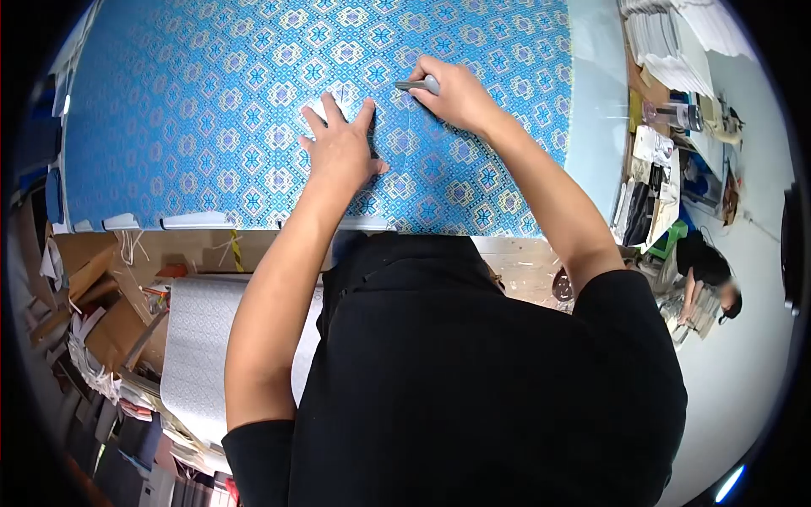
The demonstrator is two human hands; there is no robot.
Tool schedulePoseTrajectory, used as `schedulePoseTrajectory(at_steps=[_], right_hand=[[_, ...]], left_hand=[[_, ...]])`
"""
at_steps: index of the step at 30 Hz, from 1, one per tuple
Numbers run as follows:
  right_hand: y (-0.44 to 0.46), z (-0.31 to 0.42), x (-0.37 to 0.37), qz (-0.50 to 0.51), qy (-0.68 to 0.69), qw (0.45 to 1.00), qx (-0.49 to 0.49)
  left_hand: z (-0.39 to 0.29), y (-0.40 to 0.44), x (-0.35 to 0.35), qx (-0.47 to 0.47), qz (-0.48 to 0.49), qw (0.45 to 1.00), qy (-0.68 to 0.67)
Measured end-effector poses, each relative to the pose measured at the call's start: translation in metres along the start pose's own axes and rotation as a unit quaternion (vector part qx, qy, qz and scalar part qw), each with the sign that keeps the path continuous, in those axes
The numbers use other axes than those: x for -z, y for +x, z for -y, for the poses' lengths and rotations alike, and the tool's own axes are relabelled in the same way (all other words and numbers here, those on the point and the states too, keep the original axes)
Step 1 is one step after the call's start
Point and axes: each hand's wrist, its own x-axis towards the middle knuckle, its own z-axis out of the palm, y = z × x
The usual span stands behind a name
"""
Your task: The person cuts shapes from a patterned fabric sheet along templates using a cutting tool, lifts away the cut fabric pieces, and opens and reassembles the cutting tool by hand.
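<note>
A blue patterned fabric sheet (pixel 186 127) with white, yellow and purple motifs lies flat across the table before me. My left hand (pixel 338 150) presses palm-down on it, fingers spread wide. To its right, my right hand (pixel 454 95) is closed around a grey utility knife (pixel 414 85), its dark tip pointing left and resting at or just above the fabric. A thin pale line runs down the sheet below the knife, between my hands; whether it is a cut or a crease I cannot tell.
A pale tabletop strip (pixel 598 110) shows right of the fabric. Beyond it stand stacked papers (pixel 655 35) and a clear bottle (pixel 676 116). A patterned grey-white sheet (pixel 203 355) is behind me on the left, near cardboard boxes (pixel 110 329). Another person (pixel 708 262) bends over papers at far right.
</note>
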Motion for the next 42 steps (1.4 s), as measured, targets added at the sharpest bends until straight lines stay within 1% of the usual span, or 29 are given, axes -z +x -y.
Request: schedulePoseTrajectory(at_steps=[1, 2, 3, 5, 6, 8, 10, 13, 15, 19, 21, 22, 26, 31, 33, 35, 38, 40, 41, 42], right_hand=[[0.006, -0.005, 0.003, 0.02, -0.005, 0.999, 0.041], [0.012, -0.011, 0.003, 0.028, -0.004, 0.997, 0.072], [0.018, -0.015, 0.004, 0.039, 0.0, 0.996, 0.076], [0.036, -0.02, 0.007, 0.063, -0.026, 0.983, 0.171], [0.045, -0.02, 0.01, 0.093, -0.027, 0.979, 0.181], [0.059, -0.016, 0.015, 0.12, -0.035, 0.971, 0.206], [0.071, -0.01, 0.014, 0.152, -0.048, 0.958, 0.239], [0.085, 0.002, 0.005, 0.165, -0.05, 0.948, 0.269], [0.096, 0.008, -0.007, 0.161, -0.023, 0.943, 0.291], [0.122, 0.027, -0.036, 0.161, -0.047, 0.935, 0.312], [0.135, 0.041, -0.054, 0.133, -0.02, 0.919, 0.37], [0.142, 0.05, -0.06, 0.166, -0.041, 0.925, 0.339], [0.16, 0.075, -0.079, 0.157, -0.026, 0.923, 0.349], [0.164, 0.069, -0.093, 0.149, -0.015, 0.921, 0.361], [0.159, 0.065, -0.095, 0.135, 0.018, 0.93, 0.342], [0.158, 0.061, -0.096, 0.142, 0.018, 0.931, 0.335], [0.154, 0.055, -0.099, 0.12, 0.049, 0.934, 0.332], [0.15, 0.051, -0.099, 0.107, 0.108, 0.941, 0.301], [0.146, 0.05, -0.093, 0.106, 0.106, 0.941, 0.303], [0.139, 0.049, -0.083, 0.076, 0.123, 0.952, 0.269]], left_hand=[[0.001, 0.0, -0.002, -0.005, -0.019, 1.0, 0.0], [0.002, -0.001, -0.004, 0.006, -0.016, 1.0, -0.003], [0.004, -0.001, -0.005, -0.005, -0.026, 1.0, -0.003], [0.005, -0.001, -0.007, -0.013, -0.045, 0.999, 0.007], [0.005, -0.001, -0.008, -0.003, -0.045, 0.999, 0.006], [0.004, -0.001, -0.006, -0.01, -0.046, 0.999, 0.01], [0.003, -0.001, -0.006, 0.007, -0.041, 0.999, 0.01], [0.004, 0.0, -0.008, 0.005, -0.04, 0.999, 0.014], [0.003, -0.001, -0.008, 0.007, -0.041, 0.999, 0.016], [0.004, 0.0, -0.006, 0.007, -0.039, 0.999, 0.019], [0.003, 0.0, -0.006, 0.003, -0.04, 0.999, 0.021], [0.004, 0.0, -0.008, 0.001, -0.044, 0.999, 0.016], [0.006, -0.001, -0.006, -0.001, -0.049, 0.999, -0.002], [0.008, -0.001, -0.008, -0.004, -0.044, 0.999, -0.008], [0.007, -0.003, -0.007, -0.002, -0.043, 0.999, -0.011], [0.008, -0.003, -0.006, -0.001, -0.042, 0.999, -0.012], [0.008, -0.003, -0.007, 0.001, -0.031, 1.0, -0.003], [0.01, -0.004, -0.01, -0.006, -0.042, 0.999, 0.011], [0.01, -0.004, -0.01, -0.007, -0.045, 0.999, 0.011], [0.011, -0.005, -0.011, -0.009, -0.047, 0.999, 0.014]])
